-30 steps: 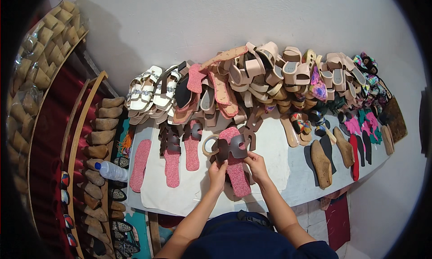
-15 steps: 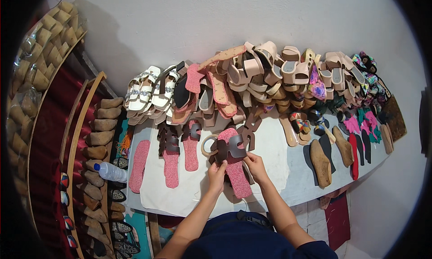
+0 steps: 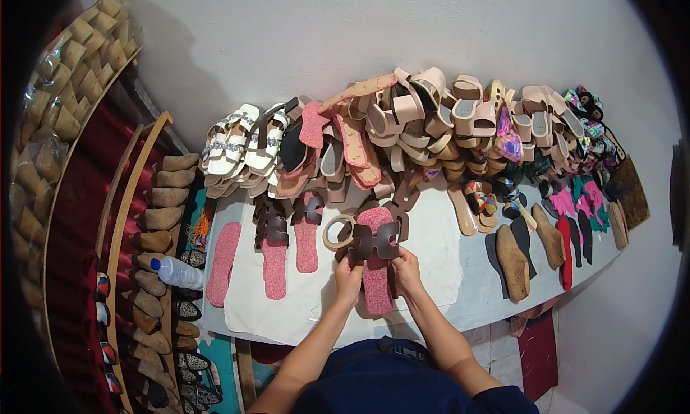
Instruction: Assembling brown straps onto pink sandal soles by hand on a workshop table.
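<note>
Between my two hands is a pink speckled sandal sole (image 3: 377,288) with a dark brown cut-out strap (image 3: 375,241) laid across it. My left hand (image 3: 348,276) grips the strap's left end, and my right hand (image 3: 407,268) closes on the right end. The fingertips are partly hidden behind strap and sole. A roll of tape (image 3: 338,231) lies just beyond my left hand. More brown straps (image 3: 405,205) lie behind the held sandal. To the left rest two pink soles with brown straps, one sandal (image 3: 306,245) beside another (image 3: 274,270), and a bare pink sole (image 3: 224,264).
A heap of finished sandals (image 3: 424,119) lines the table's back against the wall. Wooden shoe lasts (image 3: 512,263) and dark sole pieces lie at the right. On the left stand a rack of lasts (image 3: 162,218) and a water bottle (image 3: 177,273). White sheeting (image 3: 435,270) covers the table's middle.
The held sandal has turned from a slant to nearly upright in the picture, its lower end swinging left. Both hands stay at the strap's ends.
</note>
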A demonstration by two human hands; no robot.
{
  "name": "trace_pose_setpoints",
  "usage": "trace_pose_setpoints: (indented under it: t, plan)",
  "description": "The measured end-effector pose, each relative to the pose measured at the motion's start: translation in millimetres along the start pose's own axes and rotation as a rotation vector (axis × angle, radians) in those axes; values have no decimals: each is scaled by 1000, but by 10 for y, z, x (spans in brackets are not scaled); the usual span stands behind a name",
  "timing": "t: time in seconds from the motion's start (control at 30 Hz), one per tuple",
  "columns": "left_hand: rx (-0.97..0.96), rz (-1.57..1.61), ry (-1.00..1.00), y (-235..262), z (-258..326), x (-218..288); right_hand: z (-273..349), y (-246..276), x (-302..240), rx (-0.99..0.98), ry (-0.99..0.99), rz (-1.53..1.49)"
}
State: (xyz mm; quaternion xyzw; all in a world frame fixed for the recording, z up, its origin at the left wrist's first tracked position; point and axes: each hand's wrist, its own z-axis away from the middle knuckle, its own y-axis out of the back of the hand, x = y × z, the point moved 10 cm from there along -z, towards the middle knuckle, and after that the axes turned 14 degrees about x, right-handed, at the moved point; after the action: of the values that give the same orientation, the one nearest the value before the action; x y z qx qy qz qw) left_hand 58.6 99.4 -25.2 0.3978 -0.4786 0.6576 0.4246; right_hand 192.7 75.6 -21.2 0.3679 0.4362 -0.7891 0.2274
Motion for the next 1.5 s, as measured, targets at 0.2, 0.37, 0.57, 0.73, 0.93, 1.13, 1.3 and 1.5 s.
trace_pose_setpoints:
  t: [0.2,0.37,0.57,0.73,0.93,1.13,1.3,1.5]
  plan:
    - [18,167,98,46,9,-16,28,-71,19,36,-12,55]
    - [26,161,192,137,18,-62,69,-127,138,19,-74,31]
    - [32,221,89,199,20,16,92,-179,203,-44,-45,-28]
    - [107,237,98,290,12,25,168,-225,247,-76,-73,86]
    - [104,240,118,391,-12,-81,262,-235,355,-94,-132,175]
    - [93,167,48,323,101,25,138,-5,504,7,-112,200]
    - [-19,63,197,406,151,-263,200,-12,486,71,-139,103]
    - [197,54,-37,616,148,-102,297,-57,539,-94,-74,468]
